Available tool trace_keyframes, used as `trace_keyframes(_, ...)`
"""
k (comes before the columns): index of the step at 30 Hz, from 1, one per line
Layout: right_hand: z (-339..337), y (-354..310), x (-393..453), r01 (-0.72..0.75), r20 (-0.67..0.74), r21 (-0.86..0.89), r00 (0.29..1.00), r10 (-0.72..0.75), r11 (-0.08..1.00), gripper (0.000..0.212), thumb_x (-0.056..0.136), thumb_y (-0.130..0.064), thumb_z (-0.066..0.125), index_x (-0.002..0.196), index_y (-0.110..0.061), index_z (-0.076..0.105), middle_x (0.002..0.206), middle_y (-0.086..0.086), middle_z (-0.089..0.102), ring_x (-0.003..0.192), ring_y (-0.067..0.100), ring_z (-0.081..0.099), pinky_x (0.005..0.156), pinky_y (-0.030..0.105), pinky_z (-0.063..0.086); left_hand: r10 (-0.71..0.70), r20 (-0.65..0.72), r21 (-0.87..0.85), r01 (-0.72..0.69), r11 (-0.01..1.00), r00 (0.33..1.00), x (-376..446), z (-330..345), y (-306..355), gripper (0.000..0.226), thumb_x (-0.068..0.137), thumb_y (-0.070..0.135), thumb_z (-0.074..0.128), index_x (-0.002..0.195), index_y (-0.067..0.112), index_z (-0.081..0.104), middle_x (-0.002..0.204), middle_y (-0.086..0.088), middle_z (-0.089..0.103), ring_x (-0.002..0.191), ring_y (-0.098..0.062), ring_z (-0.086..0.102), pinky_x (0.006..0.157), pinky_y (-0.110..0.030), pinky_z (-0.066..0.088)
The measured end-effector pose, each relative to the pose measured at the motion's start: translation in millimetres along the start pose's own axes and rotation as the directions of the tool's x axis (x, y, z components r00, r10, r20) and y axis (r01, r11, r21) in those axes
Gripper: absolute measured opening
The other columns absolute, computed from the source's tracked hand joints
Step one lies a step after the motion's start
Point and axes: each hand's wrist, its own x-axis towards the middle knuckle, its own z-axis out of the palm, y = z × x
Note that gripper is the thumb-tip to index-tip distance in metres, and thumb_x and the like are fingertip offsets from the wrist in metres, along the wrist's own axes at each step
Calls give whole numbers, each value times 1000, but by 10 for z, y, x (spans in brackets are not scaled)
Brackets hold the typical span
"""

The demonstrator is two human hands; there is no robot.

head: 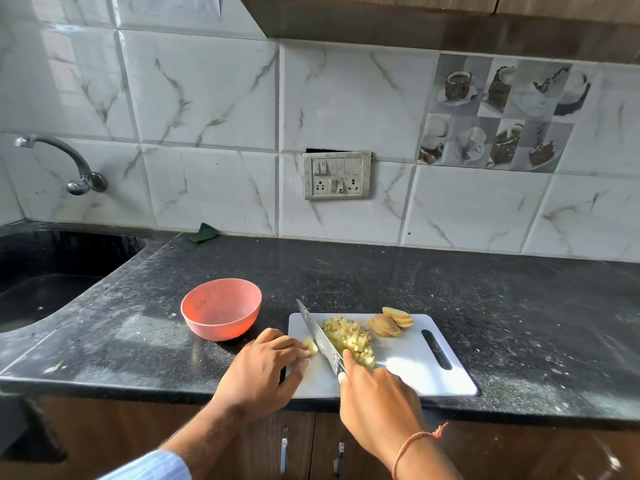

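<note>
A white cutting board lies on the black counter near its front edge. My left hand pinches a small piece of potato at the board's left side. My right hand grips the handle of a large knife, index finger along the spine; the blade sits just right of the piece. A heap of diced potato lies right of the blade. Several round potato slices lean together at the board's far edge.
An empty pink bowl stands left of the board. A dark sink with a wall tap is at the far left. A green scrub pad lies by the tiled wall, below a switch panel. Cabinet doors sit under the counter.
</note>
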Motion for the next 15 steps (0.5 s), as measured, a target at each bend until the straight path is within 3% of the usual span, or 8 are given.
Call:
trace_keyframes(7, -76, -7, -19, 1, -92, 80, 996, 6, 997, 51, 111, -38, 33, 162, -30, 33, 103, -2, 74, 90, 17, 67, 68, 29, 40, -16, -1, 4, 16, 1000, 1000, -8, 26, -15, 31, 103, 45, 54, 113, 33, 80, 120, 31, 70, 113, 1, 52, 85, -24, 55)
trace_keyframes(10, -72, -31, -33, 17, -73, 71, 997, -12, 997, 52, 111, -38, 33, 162, -30, 33, 103, -3, 74, 95, 17, 70, 72, 30, 48, -24, -2, 5, 24, 1000, 1000, -13, 14, -1, 32, 104, 47, 53, 115, 33, 80, 120, 31, 70, 113, 1, 53, 84, -23, 56)
trace_keyframes(15, -32, -99, -38, 20, 44, -56, 999, -18, 998, 58, 108, -30, 34, 165, -26, 23, 120, 5, 72, 109, 25, 70, 85, 37, 56, -25, -20, -7, 24, 1000, 999, -1, 9, 1, 32, 104, 48, 53, 112, 34, 81, 119, 31, 70, 112, 1, 53, 83, -21, 56)
